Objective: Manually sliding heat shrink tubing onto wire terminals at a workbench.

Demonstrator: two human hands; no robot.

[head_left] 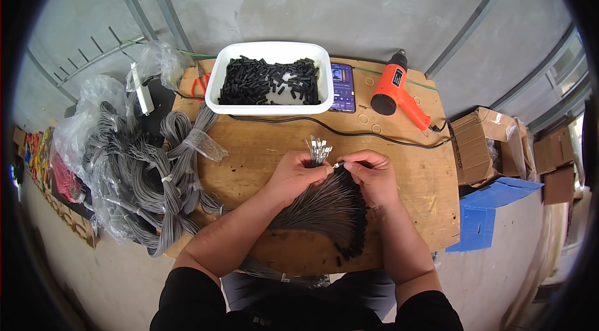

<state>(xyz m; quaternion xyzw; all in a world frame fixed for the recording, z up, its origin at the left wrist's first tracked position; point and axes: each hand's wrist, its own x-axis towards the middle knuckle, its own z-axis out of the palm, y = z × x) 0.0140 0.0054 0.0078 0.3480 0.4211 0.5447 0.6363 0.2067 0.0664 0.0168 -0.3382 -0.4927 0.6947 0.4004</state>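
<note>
My left hand is closed around a bundle of thin grey wires, whose silvery terminals stick up above the fingers. Close beside it, my right hand pinches a short black sleeve at the end of one wire, by a pale terminal. Below both hands the grey wires fan out over the wooden table. Many of their ends carry black sleeves, lined up along the right side of the fan. A white tub of loose black sleeves stands beyond my hands.
An orange heat gun and a phone lie at the back of the wooden table; a black cable crosses it. Bundled grey wires and plastic bags crowd the left. Cardboard boxes stand to the right.
</note>
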